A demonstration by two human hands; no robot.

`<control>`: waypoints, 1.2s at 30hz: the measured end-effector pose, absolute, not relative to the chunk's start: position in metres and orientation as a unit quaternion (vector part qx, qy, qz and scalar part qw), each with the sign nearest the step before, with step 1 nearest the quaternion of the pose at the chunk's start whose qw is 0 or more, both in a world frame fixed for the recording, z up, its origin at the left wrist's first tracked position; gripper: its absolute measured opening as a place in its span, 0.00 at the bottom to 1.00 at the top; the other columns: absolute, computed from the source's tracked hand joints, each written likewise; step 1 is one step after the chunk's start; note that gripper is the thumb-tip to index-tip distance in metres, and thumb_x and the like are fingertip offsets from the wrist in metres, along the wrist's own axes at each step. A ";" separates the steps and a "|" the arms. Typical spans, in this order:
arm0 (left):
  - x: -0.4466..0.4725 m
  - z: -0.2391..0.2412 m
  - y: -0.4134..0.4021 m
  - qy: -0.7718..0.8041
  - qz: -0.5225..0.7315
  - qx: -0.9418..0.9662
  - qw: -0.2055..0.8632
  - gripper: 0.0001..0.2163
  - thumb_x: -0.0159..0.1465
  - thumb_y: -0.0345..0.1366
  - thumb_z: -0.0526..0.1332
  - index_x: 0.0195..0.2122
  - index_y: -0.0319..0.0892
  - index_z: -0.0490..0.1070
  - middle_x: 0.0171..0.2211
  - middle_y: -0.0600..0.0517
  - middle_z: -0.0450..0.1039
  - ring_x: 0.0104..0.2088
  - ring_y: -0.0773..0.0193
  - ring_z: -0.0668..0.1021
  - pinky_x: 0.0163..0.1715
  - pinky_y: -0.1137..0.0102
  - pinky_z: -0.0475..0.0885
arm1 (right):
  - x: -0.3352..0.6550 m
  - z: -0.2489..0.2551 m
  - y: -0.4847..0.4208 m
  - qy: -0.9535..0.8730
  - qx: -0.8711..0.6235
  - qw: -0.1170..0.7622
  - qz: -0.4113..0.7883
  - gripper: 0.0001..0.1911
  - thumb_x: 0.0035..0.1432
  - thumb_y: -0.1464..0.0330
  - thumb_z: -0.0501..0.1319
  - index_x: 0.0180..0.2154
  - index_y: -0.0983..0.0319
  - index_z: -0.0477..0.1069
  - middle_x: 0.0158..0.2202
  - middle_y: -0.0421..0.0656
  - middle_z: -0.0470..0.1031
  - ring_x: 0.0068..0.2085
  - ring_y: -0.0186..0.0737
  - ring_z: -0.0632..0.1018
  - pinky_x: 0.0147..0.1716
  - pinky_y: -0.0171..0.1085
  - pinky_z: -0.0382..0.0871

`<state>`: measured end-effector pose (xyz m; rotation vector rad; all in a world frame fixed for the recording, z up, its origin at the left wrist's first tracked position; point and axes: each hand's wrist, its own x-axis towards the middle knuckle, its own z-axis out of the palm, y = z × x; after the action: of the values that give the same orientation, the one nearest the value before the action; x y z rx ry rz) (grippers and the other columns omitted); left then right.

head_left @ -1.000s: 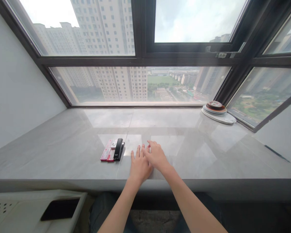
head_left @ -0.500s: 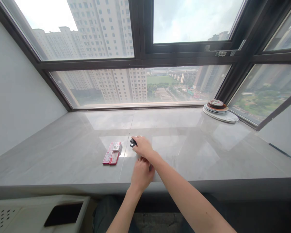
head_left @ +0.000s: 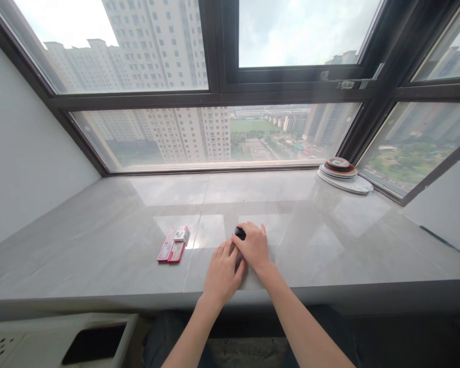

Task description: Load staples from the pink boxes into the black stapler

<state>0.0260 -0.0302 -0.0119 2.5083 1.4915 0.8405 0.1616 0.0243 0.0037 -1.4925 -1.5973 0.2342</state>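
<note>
Low over the front of the grey stone sill [head_left: 314, 255], both hands meet around a small dark object that looks like a black stapler [head_left: 240, 233]. Its rounded black end shows between the fingers; most of its body is covered. My left hand [head_left: 223, 271] lies over the near part, fingers bent against it. My right hand [head_left: 255, 246] grips the far end with the thumb and curled fingers. To the left lie several small red and white boxes [head_left: 172, 245] side by side, with a whiter box [head_left: 181, 234] on top at the far end.
A stack of plates [head_left: 339, 171] stands in the far right corner by the window frame [head_left: 214, 99]. A dark thin strip [head_left: 440, 239] runs along the right edge. Below the sill at lower left is a pale plastic unit [head_left: 34, 342] with a dark opening.
My right hand has drawn back and right, uncrossing from over my left. The black end has come right with it. My left hand has flattened from a curled grip, fingers now pointing forward.
</note>
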 end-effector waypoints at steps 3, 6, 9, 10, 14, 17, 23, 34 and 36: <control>0.027 -0.015 -0.029 0.510 0.287 0.810 0.045 0.22 0.73 0.40 0.55 0.68 0.51 0.62 0.68 0.46 0.60 0.66 0.48 0.65 0.64 0.49 0.63 | 0.175 0.010 0.033 -0.547 -0.572 0.576 0.203 0.13 0.62 0.57 0.62 0.42 0.56 0.77 0.43 0.44 0.82 0.45 0.47 0.80 0.56 0.50 0.67; 0.029 -0.019 -0.028 0.525 0.301 0.795 0.046 0.22 0.72 0.40 0.56 0.67 0.51 0.62 0.67 0.45 0.61 0.66 0.47 0.65 0.64 0.49 0.64 | 0.203 0.003 0.040 -0.353 -0.500 0.716 0.337 0.17 0.61 0.53 0.59 0.42 0.58 0.73 0.45 0.46 0.82 0.47 0.46 0.81 0.44 0.42 0.74; 0.032 -0.021 -0.028 0.529 0.309 0.789 0.053 0.22 0.71 0.40 0.57 0.66 0.49 0.63 0.67 0.44 0.61 0.65 0.47 0.66 0.63 0.50 0.65 | 0.231 -0.013 0.039 -0.175 -0.426 0.761 0.457 0.16 0.61 0.53 0.57 0.42 0.58 0.69 0.48 0.46 0.81 0.52 0.46 0.81 0.44 0.41 0.77; 0.032 -0.020 -0.028 0.527 0.311 0.789 0.057 0.22 0.71 0.40 0.57 0.66 0.49 0.63 0.66 0.44 0.62 0.65 0.47 0.66 0.63 0.50 0.65 | 0.239 -0.018 0.036 -0.143 -0.410 0.758 0.486 0.16 0.61 0.54 0.57 0.43 0.58 0.69 0.49 0.45 0.80 0.53 0.45 0.80 0.45 0.42 0.78; 0.022 -0.013 -0.029 0.540 0.342 0.766 0.060 0.16 0.71 0.39 0.57 0.59 0.45 0.66 0.64 0.43 0.65 0.65 0.50 0.67 0.64 0.53 0.64 | 0.257 -0.027 0.013 -0.135 -0.369 0.741 0.544 0.15 0.63 0.52 0.58 0.44 0.56 0.68 0.50 0.44 0.79 0.55 0.44 0.79 0.51 0.46 0.78; -0.008 -0.011 -0.031 0.628 0.369 0.685 -0.010 0.16 0.71 0.38 0.56 0.59 0.43 0.66 0.66 0.41 0.62 0.68 0.48 0.62 0.67 0.50 0.59 | 0.264 -0.028 -0.015 -0.180 -0.373 0.729 0.544 0.15 0.63 0.54 0.61 0.47 0.54 0.69 0.52 0.43 0.78 0.56 0.43 0.78 0.55 0.46 0.77; -0.070 -0.025 -0.049 0.738 0.299 0.598 -0.088 0.21 0.70 0.41 0.58 0.63 0.42 0.66 0.71 0.37 0.51 0.70 0.36 0.54 0.65 0.38 0.55 | 0.262 -0.033 -0.056 -0.417 -0.579 0.553 0.430 0.22 0.62 0.58 0.62 0.56 0.54 0.69 0.42 0.43 0.79 0.40 0.44 0.81 0.36 0.41 0.77; 0.005 -0.009 -0.024 0.459 0.329 0.796 0.217 0.29 0.65 0.36 0.66 0.66 0.56 0.64 0.50 0.52 0.78 0.52 0.56 0.75 0.56 0.58 0.71 | 0.221 -0.009 -0.027 -0.593 -0.575 0.299 0.477 0.19 0.64 0.53 0.57 0.37 0.62 0.74 0.21 0.37 0.69 0.22 0.33 0.65 0.23 0.32 0.54; 0.013 -0.009 -0.016 0.440 0.331 0.802 0.234 0.30 0.63 0.36 0.68 0.66 0.57 0.64 0.50 0.53 0.79 0.53 0.56 0.75 0.57 0.58 0.71 | 0.231 -0.010 -0.021 -0.573 -0.595 0.299 0.478 0.18 0.62 0.53 0.59 0.33 0.62 0.72 0.20 0.36 0.67 0.21 0.31 0.61 0.21 0.32 0.50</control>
<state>0.0134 -0.0165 -0.0094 2.2018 1.2071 0.9083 0.2307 -0.0207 -0.0104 -1.5788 -1.5216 1.2692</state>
